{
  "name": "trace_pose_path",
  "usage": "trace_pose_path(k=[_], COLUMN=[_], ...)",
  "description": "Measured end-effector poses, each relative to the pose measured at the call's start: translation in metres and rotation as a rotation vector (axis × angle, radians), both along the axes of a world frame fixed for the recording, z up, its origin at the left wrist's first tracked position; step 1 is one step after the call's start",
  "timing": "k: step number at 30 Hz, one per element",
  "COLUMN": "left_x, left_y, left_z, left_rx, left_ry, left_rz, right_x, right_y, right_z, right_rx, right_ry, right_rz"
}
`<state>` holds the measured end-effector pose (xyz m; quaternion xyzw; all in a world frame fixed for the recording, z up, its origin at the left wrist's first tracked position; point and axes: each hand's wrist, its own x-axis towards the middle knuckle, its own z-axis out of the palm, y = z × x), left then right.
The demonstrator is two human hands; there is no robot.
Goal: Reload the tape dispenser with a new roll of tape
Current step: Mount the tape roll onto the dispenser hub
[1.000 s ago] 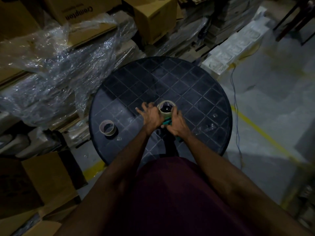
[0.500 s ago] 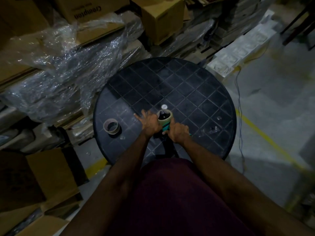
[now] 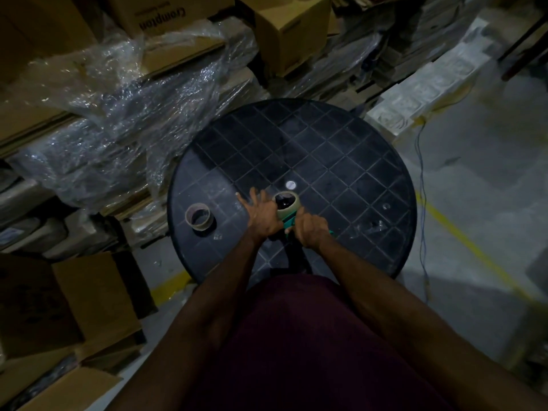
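A green tape dispenser rests on the round black table near its front. A pale roll of tape sits on the dispenser's hub. My right hand is closed around the dispenser's handle. My left hand presses against the left side of the roll, fingers spread. A second, thin brown roll or bare core stands on the table to the left, apart from both hands.
A small white disc lies on the table just beyond the roll. Plastic-wrapped stacks and cardboard boxes crowd the left and back. An open box sits at lower left. A cable trails over the floor at right.
The camera view shifted, so the table sits lower in the frame. Both hands stay on the dispenser and roll; the white disc beyond the roll has come into sight.
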<state>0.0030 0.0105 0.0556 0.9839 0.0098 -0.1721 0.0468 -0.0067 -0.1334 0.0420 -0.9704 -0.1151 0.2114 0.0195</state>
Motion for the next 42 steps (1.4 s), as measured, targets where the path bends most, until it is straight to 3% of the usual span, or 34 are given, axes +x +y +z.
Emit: trace_pose_path(k=[10,17,29,38,42], left_x=[0.000,0.006,0.011,0.014,0.010], left_y=[-0.004,0.002,0.017,0.031,0.024], left_z=[0.007,0.021,0.021,0.001,0.001], left_rx=[-0.141,-0.058,-0.082,-0.442,-0.486], left_ry=[-0.122,-0.160,-0.072,0.030,0.023], left_rz=[0.006,-0.057,-0.062,0.116,0.140], right_x=[0.005,0.014,0.032,0.030,0.034], right_y=[-0.008,-0.009,-0.025,-0.029,-0.026], right_z=[-0.001,0.005,-0.002,-0.012,-0.012], right_rx=[0.028,0.113,0.284,0.573,0.605], right_ry=[0.027,0.091,0.348,0.453,0.515], right_rz=[-0.054,-0.140,-0.341,-0.639,-0.686])
